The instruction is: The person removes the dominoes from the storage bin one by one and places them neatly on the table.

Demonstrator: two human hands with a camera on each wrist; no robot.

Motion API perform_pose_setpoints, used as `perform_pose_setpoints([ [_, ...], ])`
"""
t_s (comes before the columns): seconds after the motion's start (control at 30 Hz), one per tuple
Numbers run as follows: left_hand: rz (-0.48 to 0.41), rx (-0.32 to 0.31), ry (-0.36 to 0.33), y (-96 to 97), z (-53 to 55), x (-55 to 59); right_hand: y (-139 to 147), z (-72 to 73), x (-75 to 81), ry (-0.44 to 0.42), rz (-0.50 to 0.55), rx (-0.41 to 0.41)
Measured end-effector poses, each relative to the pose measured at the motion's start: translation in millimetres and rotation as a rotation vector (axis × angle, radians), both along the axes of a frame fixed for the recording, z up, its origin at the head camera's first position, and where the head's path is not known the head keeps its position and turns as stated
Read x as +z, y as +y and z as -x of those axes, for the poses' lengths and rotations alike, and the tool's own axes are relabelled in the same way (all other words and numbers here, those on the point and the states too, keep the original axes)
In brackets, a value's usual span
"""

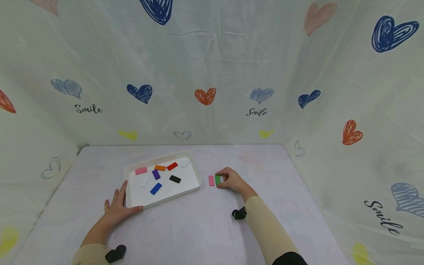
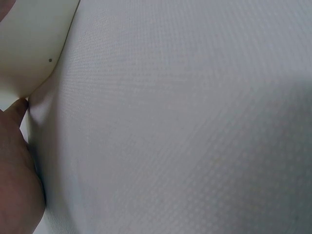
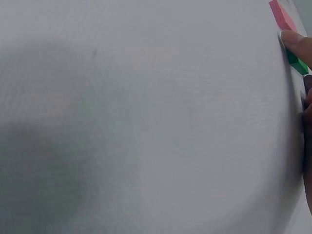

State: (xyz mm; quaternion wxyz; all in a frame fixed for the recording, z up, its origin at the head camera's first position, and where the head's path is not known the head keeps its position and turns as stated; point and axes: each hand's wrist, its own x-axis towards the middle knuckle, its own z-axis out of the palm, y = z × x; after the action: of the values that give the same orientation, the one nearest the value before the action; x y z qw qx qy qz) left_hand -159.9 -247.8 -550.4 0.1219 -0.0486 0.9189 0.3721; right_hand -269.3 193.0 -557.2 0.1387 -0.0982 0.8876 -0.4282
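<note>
A slip at close quarters is the chief risk as a person's right hand (image 1: 236, 181) pinches a green block (image 1: 217, 180) end to end between thumb and finger on a pale, cloth-like table (image 1: 185, 232): a small turn of the fingertips could knock askew the pink block (image 1: 211, 180) lying just beside it, and a loose pinch could let the green one skid. Whether the two blocks touch cannot be told for certain. The left hand (image 1: 116, 210), gripping nothing, lies spread against the near left corner of a shallow white tray (image 1: 195, 189), fingers along one wall and thumb at the other; an uneven push there could swing the tray and slide its loose contents, among them orange (image 1: 160, 168), red (image 1: 172, 166), purple (image 1: 156, 174), black (image 1: 175, 179) and blue (image 1: 156, 189) blocks. The green block sits within the right hand's fingertips, to the right of the tray and well apart from the left hand, with the pink block on its left.
</note>
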Motion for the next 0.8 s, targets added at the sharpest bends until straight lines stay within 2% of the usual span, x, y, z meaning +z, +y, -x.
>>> perform_pose_setpoints([
  [0.17, 0.0, 0.004, 0.006, 1.1, -0.1, 0.6, 0, 3.5, 7.9, -0.009, 0.001, -0.009],
  [0.3, -0.002, 0.004, -0.001, 0.8, -1.5, 2.1, -9, 6.2, 21.7, 0.013, 0.039, 0.0],
  [0.47, 0.0, 0.003, -0.005, -0.7, -1.6, 2.6, -30, 8.3, 37.8, 0.041, 0.106, 0.094],
  [0.67, 0.009, 0.01, 0.004, 0.2, -0.5, 1.7, -61, 10.2, 48.5, 0.061, 0.132, 0.196],
  [0.8, 0.003, 0.018, -0.003, 1.5, -0.7, 2.7, -82, 9.7, 53.1, 0.039, 0.151, 0.268],
])
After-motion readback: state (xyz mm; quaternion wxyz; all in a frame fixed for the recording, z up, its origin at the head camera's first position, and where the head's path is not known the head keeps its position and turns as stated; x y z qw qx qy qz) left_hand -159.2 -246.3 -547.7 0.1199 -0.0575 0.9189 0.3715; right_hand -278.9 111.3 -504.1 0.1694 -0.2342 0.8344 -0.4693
